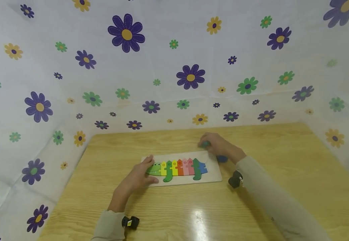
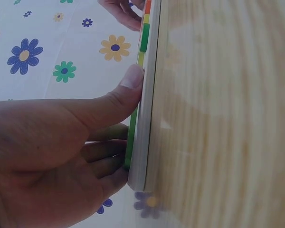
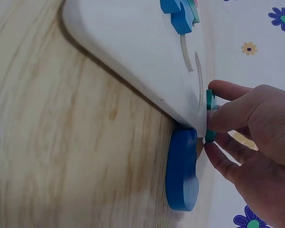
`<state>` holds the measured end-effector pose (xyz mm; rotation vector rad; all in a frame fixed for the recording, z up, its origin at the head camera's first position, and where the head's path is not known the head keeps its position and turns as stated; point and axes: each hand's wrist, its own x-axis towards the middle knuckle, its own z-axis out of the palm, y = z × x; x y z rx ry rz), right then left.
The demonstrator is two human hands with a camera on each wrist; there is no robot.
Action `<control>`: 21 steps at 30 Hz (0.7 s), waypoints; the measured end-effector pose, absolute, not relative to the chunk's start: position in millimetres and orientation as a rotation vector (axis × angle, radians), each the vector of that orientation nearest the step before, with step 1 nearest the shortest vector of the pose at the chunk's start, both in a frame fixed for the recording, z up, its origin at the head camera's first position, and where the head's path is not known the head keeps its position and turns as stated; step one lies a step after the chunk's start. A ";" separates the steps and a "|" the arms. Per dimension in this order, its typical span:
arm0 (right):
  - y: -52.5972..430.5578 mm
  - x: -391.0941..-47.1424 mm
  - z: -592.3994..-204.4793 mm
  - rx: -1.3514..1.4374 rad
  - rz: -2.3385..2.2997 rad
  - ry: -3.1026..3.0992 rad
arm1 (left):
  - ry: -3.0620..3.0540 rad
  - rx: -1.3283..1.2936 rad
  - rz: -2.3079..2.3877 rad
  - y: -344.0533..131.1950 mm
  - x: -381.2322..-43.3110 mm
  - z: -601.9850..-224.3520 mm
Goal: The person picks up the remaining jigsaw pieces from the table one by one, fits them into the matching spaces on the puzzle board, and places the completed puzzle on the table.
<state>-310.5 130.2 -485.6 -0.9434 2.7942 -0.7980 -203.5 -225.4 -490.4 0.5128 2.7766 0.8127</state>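
A pale wooden puzzle board point(image 1: 212, 177) lies on the table, bearing a colourful crocodile with a green head piece point(image 1: 154, 169) at the left. My left hand point(image 1: 139, 174) rests on the board's left end, its thumb and fingertips touching the board and the head piece point(image 2: 131, 137). Between thumb and fingers, my right hand point(image 1: 218, 144) pinches a teal-green puzzle piece point(image 3: 210, 116) just above the board's far right corner. A dark blue puzzle piece point(image 3: 181, 171) lies beside that corner, partly hidden under the right forearm in the head view. A blue piece point(image 1: 203, 168) ends the fitted row.
The wooden table point(image 1: 168, 214) reaches around the board on all sides. White cloth point(image 1: 162, 63) with printed flowers hangs behind and at both sides. Each wrist carries a small black camera point(image 1: 130, 222).
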 end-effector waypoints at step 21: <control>152.7 -306.1 -490.8 -0.792 -0.887 2.886 | 2.773 0.512 0.837 -226.2 -201.9 -493.3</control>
